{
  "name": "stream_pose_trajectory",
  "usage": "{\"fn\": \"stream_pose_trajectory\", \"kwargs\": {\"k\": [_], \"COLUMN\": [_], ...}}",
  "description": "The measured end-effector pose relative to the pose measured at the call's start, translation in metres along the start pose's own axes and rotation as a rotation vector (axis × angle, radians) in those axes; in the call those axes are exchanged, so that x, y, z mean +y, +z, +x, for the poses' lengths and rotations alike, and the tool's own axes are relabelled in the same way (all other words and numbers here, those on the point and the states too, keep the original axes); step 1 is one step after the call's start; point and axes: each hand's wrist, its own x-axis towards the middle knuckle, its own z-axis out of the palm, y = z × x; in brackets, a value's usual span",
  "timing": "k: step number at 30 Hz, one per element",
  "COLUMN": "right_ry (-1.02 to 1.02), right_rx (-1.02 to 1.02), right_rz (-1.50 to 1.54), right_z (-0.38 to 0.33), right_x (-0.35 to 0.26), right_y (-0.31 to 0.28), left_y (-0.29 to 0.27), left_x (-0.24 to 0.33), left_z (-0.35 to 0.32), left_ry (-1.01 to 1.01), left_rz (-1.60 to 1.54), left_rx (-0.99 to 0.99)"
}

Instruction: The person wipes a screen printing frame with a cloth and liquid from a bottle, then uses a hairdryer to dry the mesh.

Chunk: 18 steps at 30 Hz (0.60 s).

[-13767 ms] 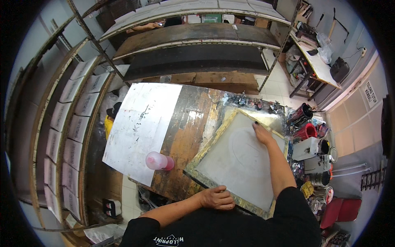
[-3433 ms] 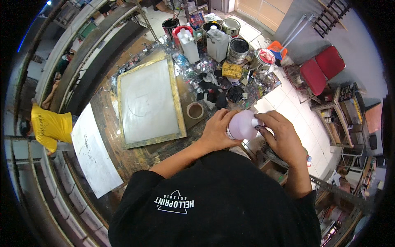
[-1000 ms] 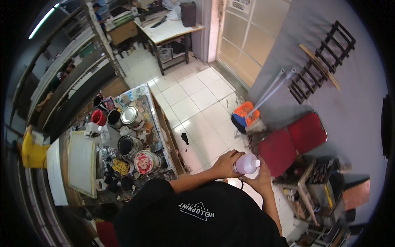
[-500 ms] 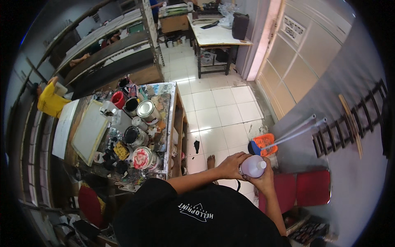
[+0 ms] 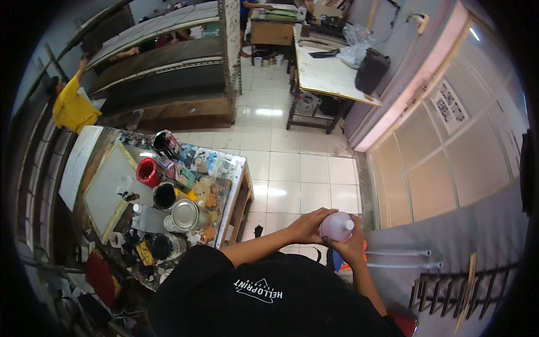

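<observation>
- Both hands, left hand (image 5: 307, 226) and right hand (image 5: 352, 247), have fingers wrapped round the pink bottle (image 5: 337, 226), held at your chest.
- White cap looks on; the cluttered bench (image 5: 231, 191) sits well left, bottle not set down.

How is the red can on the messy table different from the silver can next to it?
The red can is open, showing a dark inside; the silver can has its shiny lid shut. The red can sits farther along the table, the silver can closer to the person holding the pink bottle. The silver can looks a bit wider. Both are round and stand upright.
</observation>
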Motion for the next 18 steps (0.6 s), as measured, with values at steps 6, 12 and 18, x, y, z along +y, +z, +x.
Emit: {"fn": "stream_pose_trajectory", "kwargs": {"k": [6,12,18], "right_ry": [0.046,0.021,0.022], "right_rx": [0.139,0.087,-0.122], "right_rz": [0.176,-0.105,-0.084], "right_z": [0.143,0.29,0.427], "right_x": [0.043,0.127,0.146], "right_y": [0.019,0.026,0.033], "left_y": [-0.079,-0.154,-0.21], "left_x": [-0.053,-0.155,-0.242], "left_z": [0.072,0.092,0.102], "left_ry": [-0.078,-0.503,-1.071], "left_rz": [0.207,0.107,0.156], "left_rx": [0.07,0.107,0.209]}}
